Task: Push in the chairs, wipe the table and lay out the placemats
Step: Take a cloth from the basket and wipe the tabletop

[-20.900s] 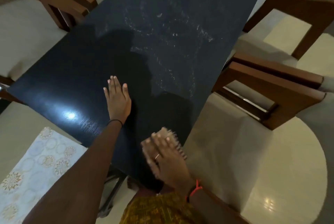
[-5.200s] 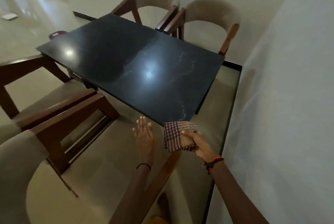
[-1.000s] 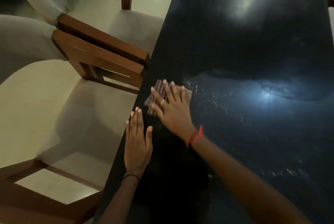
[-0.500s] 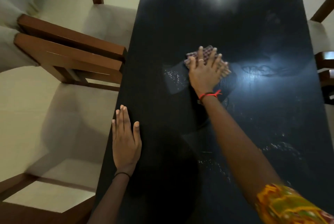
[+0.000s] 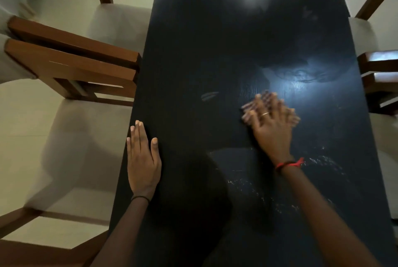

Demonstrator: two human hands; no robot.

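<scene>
At centre right of the frame, the right hand (image 5: 272, 125), fingers spread flat, presses the cloth (image 5: 247, 108) on the table (image 5: 193, 51), whose long axis and smeared far stretch run upward from it, while the left hand (image 5: 143, 159) rests flat and empty at the left edge.

Dark table (image 5: 215, 40), wet streaks (near end), blurred checked cloth (image 5: 247, 108) flat mid-table, chairs (image 5: 71, 66) against both sides.
</scene>
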